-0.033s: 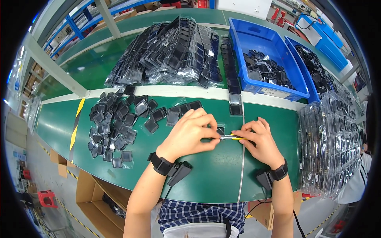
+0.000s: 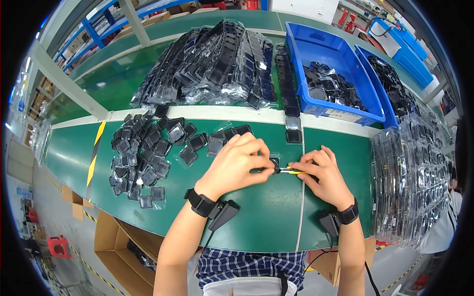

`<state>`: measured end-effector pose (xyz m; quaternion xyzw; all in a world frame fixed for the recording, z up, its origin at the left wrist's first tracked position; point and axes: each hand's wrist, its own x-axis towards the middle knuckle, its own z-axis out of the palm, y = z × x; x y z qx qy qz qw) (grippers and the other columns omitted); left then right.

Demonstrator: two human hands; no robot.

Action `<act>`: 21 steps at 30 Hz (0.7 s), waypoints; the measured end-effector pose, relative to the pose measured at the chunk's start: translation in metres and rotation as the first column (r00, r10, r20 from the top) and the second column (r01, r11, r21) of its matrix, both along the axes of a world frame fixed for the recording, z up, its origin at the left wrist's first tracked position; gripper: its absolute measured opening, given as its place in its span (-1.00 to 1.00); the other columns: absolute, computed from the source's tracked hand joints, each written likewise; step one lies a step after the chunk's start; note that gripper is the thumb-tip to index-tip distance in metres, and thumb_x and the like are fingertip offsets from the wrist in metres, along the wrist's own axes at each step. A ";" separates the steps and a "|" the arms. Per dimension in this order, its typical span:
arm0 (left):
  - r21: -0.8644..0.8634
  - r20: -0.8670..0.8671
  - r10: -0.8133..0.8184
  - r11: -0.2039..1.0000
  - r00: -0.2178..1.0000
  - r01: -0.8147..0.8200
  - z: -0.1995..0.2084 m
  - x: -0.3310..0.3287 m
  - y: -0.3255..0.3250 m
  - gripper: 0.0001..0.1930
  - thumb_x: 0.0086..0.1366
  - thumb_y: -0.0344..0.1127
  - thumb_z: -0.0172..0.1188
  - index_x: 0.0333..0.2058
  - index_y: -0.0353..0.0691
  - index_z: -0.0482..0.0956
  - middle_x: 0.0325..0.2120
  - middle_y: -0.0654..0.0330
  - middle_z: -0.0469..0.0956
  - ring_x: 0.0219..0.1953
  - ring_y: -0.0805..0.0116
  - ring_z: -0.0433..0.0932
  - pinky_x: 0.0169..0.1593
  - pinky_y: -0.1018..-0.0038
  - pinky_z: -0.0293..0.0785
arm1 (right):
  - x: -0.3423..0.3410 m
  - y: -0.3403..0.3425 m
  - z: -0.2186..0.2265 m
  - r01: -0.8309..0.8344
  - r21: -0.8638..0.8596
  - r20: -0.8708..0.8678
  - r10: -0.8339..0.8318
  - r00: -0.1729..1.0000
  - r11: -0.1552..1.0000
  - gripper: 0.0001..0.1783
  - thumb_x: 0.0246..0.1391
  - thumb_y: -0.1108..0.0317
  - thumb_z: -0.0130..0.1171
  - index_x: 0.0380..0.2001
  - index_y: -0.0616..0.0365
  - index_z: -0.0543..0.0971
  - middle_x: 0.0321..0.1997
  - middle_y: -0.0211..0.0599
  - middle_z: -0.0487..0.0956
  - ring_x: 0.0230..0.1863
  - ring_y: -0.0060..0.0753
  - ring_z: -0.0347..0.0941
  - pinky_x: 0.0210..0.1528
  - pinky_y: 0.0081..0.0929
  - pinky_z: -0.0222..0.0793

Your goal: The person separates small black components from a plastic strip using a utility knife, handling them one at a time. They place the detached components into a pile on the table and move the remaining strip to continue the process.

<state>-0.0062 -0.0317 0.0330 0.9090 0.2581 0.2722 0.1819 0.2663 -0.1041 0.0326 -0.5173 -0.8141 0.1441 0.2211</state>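
My right hand (image 2: 318, 172) is closed around a slim yellow tool with a metal blade, which looks like a craft knife (image 2: 295, 171). Its blade points left, toward the fingertips of my left hand (image 2: 240, 163). Those fingers are pinched at the edge of a small dark square piece (image 2: 275, 162) that seems to have a clear wrapping. Most of this piece is hidden behind the left fingers. The blade tip lies close to the piece; whether it touches cannot be made out. Similar dark square pieces (image 2: 216, 146) lie just beyond my left hand.
A loose heap of dark square pieces (image 2: 148, 148) covers the left of the green table (image 2: 247, 217). Strips of packed pieces (image 2: 212, 64) are piled behind. A blue bin (image 2: 340, 111) holds more. Stacked clear trays (image 2: 410, 182) stand at the right edge. Below is an open carton (image 2: 111, 237).
The left fingertips have shifted very slightly, and the blade's tip shows a little differently beside the dark piece. Everything else stays in place.
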 end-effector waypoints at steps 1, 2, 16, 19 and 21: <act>0.004 0.026 0.052 0.999 0.998 -0.052 -0.007 0.000 0.004 -0.83 0.05 -0.24 0.53 -0.36 -0.05 0.77 -0.29 0.41 0.57 -0.18 0.31 0.45 0.06 0.36 0.38 | -0.001 0.000 0.000 -0.006 -0.001 -0.001 0.006 1.000 1.000 -0.63 0.08 0.46 0.39 -0.03 -0.15 0.75 -0.17 -0.49 0.50 -0.07 -0.35 0.47 0.49 0.17 0.05; 0.006 0.053 0.099 0.995 0.994 -0.099 -0.012 0.000 0.007 -0.84 0.06 -0.23 0.53 -0.38 -0.06 0.76 -0.29 0.41 0.57 -0.18 0.31 0.45 0.06 0.36 0.38 | 0.000 0.000 0.000 -0.012 -0.002 -0.012 0.011 1.000 1.000 -0.64 0.08 0.47 0.39 -0.04 -0.15 0.75 -0.17 -0.49 0.50 -0.08 -0.35 0.47 0.49 0.17 0.05; -0.147 0.018 0.134 0.981 0.991 -0.130 -0.015 -0.001 0.013 -0.84 0.12 -0.22 0.52 -0.38 -0.08 0.74 -0.26 0.39 0.59 -0.13 0.29 0.43 0.12 0.35 0.35 | -0.005 0.010 -0.005 -0.046 -0.013 -0.059 0.045 0.997 0.999 -0.60 0.03 0.49 0.40 -0.06 -0.21 0.77 -0.16 -0.54 0.51 -0.02 -0.37 0.46 0.56 0.22 -0.07; -0.140 0.011 0.115 0.984 0.993 -0.112 -0.014 0.000 0.014 -0.84 0.12 -0.22 0.51 -0.37 -0.09 0.74 -0.26 0.39 0.59 -0.13 0.28 0.42 0.12 0.35 0.34 | -0.002 0.015 -0.006 -0.047 0.003 -0.034 0.047 0.998 0.999 -0.61 0.04 0.49 0.39 -0.06 -0.22 0.77 -0.15 -0.55 0.51 -0.01 -0.37 0.46 0.58 0.21 -0.10; -0.137 0.001 0.122 0.983 0.993 -0.121 -0.014 0.000 0.012 -0.84 0.12 -0.21 0.51 -0.37 -0.09 0.74 -0.26 0.40 0.59 -0.13 0.29 0.42 0.13 0.35 0.32 | 0.000 0.017 -0.005 -0.050 0.015 -0.024 0.051 0.998 0.999 -0.61 0.05 0.48 0.39 -0.06 -0.23 0.77 -0.15 -0.55 0.52 0.00 -0.37 0.46 0.58 0.21 -0.12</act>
